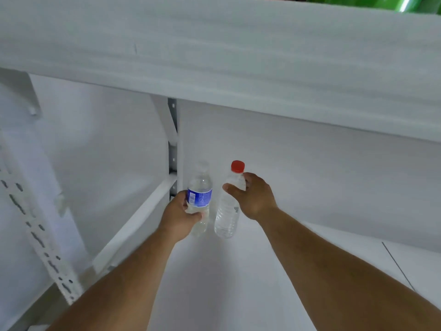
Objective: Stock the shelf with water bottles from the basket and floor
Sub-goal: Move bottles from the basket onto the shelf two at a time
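Note:
Two clear water bottles stand upright side by side at the back left of the white shelf board (pixel 238 283). The left one, a blue-label bottle (pixel 200 187) with a clear cap, is gripped around its lower half by my left hand (pixel 180 217). Beside it, the red-cap bottle (pixel 228 211) carries no coloured label, and my right hand (pixel 254 195) wraps its shoulder just under the cap. Their bases appear to rest on the board, close to the rear wall. A narrow gap separates the bottles.
The white upper shelf (pixel 238 68) hangs low overhead, with green packs (pixel 372 2) on top at the upper right. A slotted upright post (pixel 172 144) stands behind the bottles. A slotted bracket rail (pixel 38 237) and the neighbouring bay lie left.

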`<action>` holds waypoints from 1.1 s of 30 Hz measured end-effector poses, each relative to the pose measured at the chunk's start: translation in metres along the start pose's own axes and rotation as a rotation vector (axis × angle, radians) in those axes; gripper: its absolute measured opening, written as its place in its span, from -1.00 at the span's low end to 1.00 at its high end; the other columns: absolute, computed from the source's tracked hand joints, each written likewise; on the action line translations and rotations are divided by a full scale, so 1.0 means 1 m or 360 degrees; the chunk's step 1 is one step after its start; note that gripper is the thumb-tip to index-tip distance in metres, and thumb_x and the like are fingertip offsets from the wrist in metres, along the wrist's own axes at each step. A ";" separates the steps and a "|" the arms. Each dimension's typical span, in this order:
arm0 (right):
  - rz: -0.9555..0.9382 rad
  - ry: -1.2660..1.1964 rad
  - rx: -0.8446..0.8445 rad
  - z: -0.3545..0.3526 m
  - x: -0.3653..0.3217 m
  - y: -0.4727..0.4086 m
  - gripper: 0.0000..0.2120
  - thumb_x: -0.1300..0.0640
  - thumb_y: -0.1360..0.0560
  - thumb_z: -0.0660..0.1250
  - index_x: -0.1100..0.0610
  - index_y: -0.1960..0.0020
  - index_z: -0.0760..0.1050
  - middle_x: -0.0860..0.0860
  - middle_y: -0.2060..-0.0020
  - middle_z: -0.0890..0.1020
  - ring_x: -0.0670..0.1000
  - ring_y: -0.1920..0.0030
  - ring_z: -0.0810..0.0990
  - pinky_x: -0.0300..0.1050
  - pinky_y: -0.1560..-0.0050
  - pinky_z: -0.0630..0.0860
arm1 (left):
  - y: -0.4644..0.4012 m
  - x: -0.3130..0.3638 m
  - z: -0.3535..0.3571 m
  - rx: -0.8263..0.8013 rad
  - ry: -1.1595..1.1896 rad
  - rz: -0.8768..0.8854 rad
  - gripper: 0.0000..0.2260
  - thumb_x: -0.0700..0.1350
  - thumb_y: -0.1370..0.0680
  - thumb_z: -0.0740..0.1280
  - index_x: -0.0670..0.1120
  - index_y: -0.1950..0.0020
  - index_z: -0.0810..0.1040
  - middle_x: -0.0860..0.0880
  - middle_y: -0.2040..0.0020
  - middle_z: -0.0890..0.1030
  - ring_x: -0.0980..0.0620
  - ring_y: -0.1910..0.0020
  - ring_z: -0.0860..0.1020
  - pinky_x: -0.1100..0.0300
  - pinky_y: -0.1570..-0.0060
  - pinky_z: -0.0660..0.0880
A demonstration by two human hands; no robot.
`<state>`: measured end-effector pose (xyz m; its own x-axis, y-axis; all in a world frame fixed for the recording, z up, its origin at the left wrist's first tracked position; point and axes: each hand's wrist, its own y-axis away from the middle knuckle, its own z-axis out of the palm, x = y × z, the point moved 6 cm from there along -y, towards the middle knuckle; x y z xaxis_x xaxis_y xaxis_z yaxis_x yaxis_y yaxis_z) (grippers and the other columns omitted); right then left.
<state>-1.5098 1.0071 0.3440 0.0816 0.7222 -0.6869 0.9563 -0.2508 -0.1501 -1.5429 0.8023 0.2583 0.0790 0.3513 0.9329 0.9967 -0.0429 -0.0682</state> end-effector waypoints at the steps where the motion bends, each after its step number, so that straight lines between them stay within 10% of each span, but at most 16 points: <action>1: -0.0013 0.0005 0.0010 0.002 0.001 -0.007 -0.53 -0.25 -0.47 0.39 0.04 -0.22 0.50 -0.10 0.01 0.60 0.00 0.00 0.58 -0.16 0.02 0.40 | -0.007 -0.002 0.002 0.0007 0.0001 0.0004 -0.53 -0.21 -0.35 0.55 0.13 -0.15 0.47 0.08 -0.06 0.60 0.04 -0.04 0.56 0.20 0.02 0.45; 7: -0.0025 0.0028 0.0020 0.014 0.012 -0.039 -0.39 -0.36 -0.39 0.34 0.03 -0.26 0.51 -0.07 -0.11 0.65 0.04 -0.12 0.61 -0.02 -0.15 0.54 | -0.037 -0.005 0.014 -0.0003 0.0017 0.0028 -0.54 -0.27 -0.39 0.52 0.10 -0.13 0.44 0.26 0.08 0.53 0.25 0.09 0.51 0.36 0.16 0.41; 19: 0.0108 -0.0085 -0.0127 0.035 0.033 -0.062 -0.11 -0.51 -0.21 0.27 -0.01 -0.38 0.43 -0.08 -0.24 0.61 0.04 -0.24 0.58 0.06 -0.27 0.51 | -0.061 -0.010 0.027 -0.0026 -0.0128 0.0043 -0.49 -0.18 -0.43 0.50 0.06 -0.32 0.43 0.13 -0.09 0.56 0.04 -0.12 0.54 0.22 -0.08 0.38; 24: 0.0247 -0.0066 -0.0271 0.031 0.039 -0.041 -0.14 -0.36 -0.43 0.33 0.10 -0.55 0.23 0.01 -0.49 0.39 0.06 -0.47 0.39 0.00 -0.43 0.35 | -0.041 -0.010 0.025 -0.0072 -0.0239 -0.0088 -0.30 -0.09 -0.46 0.48 0.01 -0.53 0.24 0.07 -0.36 0.44 -0.02 -0.37 0.45 0.13 -0.26 0.40; 29: 0.0333 0.0084 -0.0347 0.022 0.041 0.007 -0.23 -0.21 -0.57 0.27 0.15 -0.60 0.10 0.08 -0.54 0.31 0.08 -0.49 0.34 -0.12 -0.39 0.30 | 0.004 -0.002 0.007 -0.0098 -0.0431 -0.0115 -0.41 0.00 -0.43 0.40 0.09 -0.44 0.32 0.01 -0.30 0.55 -0.04 -0.18 0.56 0.07 -0.17 0.52; 33: 0.0291 0.0235 -0.0496 0.011 0.017 0.075 -0.30 -0.18 -0.61 0.23 0.13 -0.60 0.11 0.05 -0.54 0.30 0.08 -0.51 0.31 -0.12 -0.42 0.26 | 0.059 0.010 -0.006 -0.0330 -0.0995 -0.0159 -0.30 0.11 -0.53 0.30 0.04 -0.60 0.08 0.01 -0.59 0.17 -0.07 -0.53 0.24 0.02 -0.44 0.30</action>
<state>-1.4395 0.9933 0.3138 0.2763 0.7742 -0.5694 0.9598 -0.1925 0.2041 -1.4831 0.7976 0.2653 0.0432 0.8365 0.5462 0.9810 -0.1390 0.1353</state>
